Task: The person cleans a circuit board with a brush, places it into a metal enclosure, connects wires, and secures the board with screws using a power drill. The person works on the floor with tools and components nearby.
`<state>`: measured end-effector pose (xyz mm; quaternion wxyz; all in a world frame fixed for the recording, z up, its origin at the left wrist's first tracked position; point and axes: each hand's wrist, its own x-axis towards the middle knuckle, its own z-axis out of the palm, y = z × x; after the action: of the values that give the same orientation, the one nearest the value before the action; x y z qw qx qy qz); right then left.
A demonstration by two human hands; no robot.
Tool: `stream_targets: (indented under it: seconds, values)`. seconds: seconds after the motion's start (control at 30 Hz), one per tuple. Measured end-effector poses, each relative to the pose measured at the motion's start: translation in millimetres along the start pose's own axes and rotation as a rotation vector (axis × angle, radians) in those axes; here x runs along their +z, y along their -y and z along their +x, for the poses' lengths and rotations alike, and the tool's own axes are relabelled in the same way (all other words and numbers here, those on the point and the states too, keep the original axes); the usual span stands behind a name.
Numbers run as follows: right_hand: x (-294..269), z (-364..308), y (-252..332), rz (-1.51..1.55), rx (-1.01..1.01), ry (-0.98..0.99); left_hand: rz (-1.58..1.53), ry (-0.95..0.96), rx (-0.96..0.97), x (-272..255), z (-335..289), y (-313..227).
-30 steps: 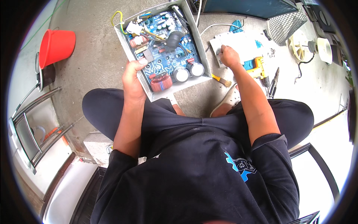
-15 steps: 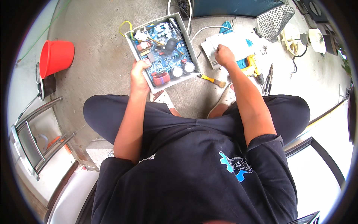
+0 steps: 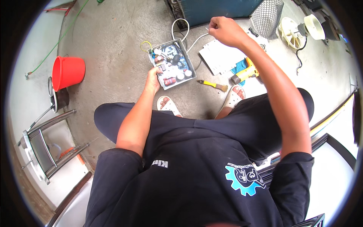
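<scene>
My left hand point(image 3: 153, 78) grips the lower left edge of an open grey box holding a blue circuit board point(image 3: 174, 62), its thumb over the rim. Capacitors, a dark coil and wires crowd the board, and a yellow-green wire point(image 3: 145, 46) loops from its far left corner. My right hand point(image 3: 226, 31) is raised beyond a white panel point(image 3: 215, 56), its fingers closed together. Whatever the fingers pinch is too small to name. A paintbrush point(image 3: 212, 84) with a yellow handle lies between the box and my right foot.
A yellow power drill point(image 3: 245, 72) lies under my right forearm. Beyond my right hand stand a large dark panel point(image 3: 215, 11) and a mesh sheet point(image 3: 266, 19). Fan parts point(image 3: 293, 32) sit at the far right. A red bucket point(image 3: 69, 72) and a folded metal ladder point(image 3: 41, 145) are on the left.
The box has gone down and farther from me, still in my left hand. My right hand has moved forward from the white panel, and the view has shifted slightly.
</scene>
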<state>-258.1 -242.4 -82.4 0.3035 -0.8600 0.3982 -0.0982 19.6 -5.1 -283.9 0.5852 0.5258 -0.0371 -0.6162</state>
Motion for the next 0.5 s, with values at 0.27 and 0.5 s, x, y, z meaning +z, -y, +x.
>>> stream_targets:
  seconds: [0.27, 0.5]
  values:
    - [-43, -61, 58, -0.095, -0.148, 0.097, -0.004, 0.072, -0.169, 2, 11, 11]
    - [-50, -62, 55, -0.097, -0.134, 0.115, -0.017, 0.053, -0.208, -11, 21, 26]
